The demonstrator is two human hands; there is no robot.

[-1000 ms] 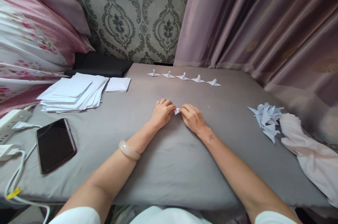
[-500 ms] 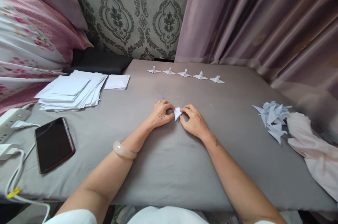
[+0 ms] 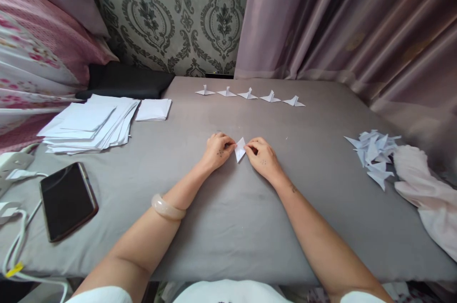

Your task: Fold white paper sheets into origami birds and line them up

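Left hand (image 3: 217, 150) and right hand (image 3: 262, 158) both pinch the folded paper (image 3: 240, 150); uneven pulling between them could tear or crumple it.

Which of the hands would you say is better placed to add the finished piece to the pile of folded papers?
Probably the right hand: it pinches the small folded paper alongside the left hand, and the pile of folded papers lies on its side of the grey surface.
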